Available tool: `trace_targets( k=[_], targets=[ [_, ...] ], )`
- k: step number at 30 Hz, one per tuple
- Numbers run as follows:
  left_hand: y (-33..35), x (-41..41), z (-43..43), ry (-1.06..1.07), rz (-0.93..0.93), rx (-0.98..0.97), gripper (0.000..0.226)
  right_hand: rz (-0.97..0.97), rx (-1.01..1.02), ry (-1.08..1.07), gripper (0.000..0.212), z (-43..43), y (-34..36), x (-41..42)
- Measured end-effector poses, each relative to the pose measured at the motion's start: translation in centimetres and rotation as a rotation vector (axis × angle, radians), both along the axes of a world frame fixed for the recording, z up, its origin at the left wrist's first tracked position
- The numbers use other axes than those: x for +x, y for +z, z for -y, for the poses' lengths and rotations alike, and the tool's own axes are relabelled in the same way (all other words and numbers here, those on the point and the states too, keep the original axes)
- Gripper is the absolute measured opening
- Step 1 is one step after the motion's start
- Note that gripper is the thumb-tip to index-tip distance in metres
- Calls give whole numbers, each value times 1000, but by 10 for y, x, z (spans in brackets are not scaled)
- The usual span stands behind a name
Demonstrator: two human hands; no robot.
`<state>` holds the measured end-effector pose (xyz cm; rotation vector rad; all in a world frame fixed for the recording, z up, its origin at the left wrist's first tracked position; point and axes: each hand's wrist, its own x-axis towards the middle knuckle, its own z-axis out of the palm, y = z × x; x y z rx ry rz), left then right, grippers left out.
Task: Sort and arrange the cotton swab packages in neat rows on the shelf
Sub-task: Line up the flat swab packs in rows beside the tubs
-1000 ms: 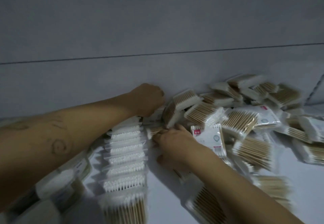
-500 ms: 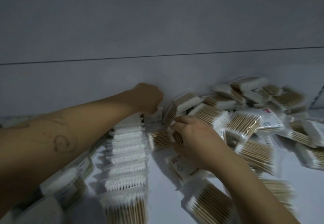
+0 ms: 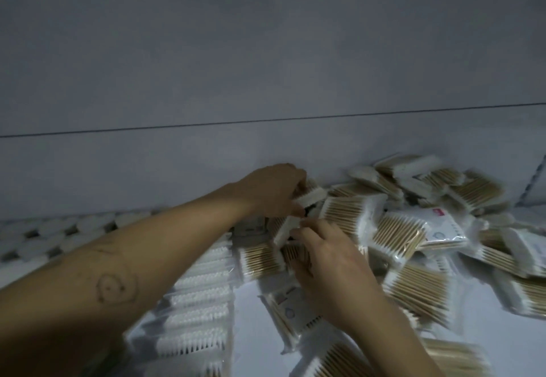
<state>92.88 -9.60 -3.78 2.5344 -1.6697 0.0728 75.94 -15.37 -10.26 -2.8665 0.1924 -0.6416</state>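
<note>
You face a plain grey back wall (image 3: 266, 45) in dim light, crossed by one thin dark horizontal seam (image 3: 266, 121) and meeting the white shelf (image 3: 523, 347) below.

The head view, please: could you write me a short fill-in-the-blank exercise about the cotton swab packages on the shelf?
1. The loose pile lies to the ____ of the neat row.
2. The left hand holds a package close to the back ____.
3. The swab tips in the neat row are ____.

Missing words: right, wall, white.
</note>
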Motion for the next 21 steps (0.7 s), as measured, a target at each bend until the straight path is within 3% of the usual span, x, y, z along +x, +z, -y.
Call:
trace_targets(
  k=[2, 4, 8, 11, 14, 18, 21],
  targets=[
    [10, 5, -1, 31, -44, -112, 23, 47, 39, 1, 36, 0, -2, 1],
    [29, 12, -10, 138, -211, -261, 27, 135, 115, -18, 36, 1, 1, 2],
    [59, 16, -41, 188, -675, -483, 17, 311, 315, -78, 61, 7, 15, 10],
    [64, 9, -58, 121, -746, -489, 17, 405, 418, -97, 77, 15, 33, 19],
    [66, 6, -67, 48, -654, -425, 13, 429, 494, -55, 73, 18, 48, 30],
    [66, 8, -71, -8, -149, -225, 18, 400, 91, -218, 47, 9, 44, 29],
    [52, 15, -69, 45, 7, -102, 27, 193, -109, -178, 35, -3, 34, 31]
  ],
)
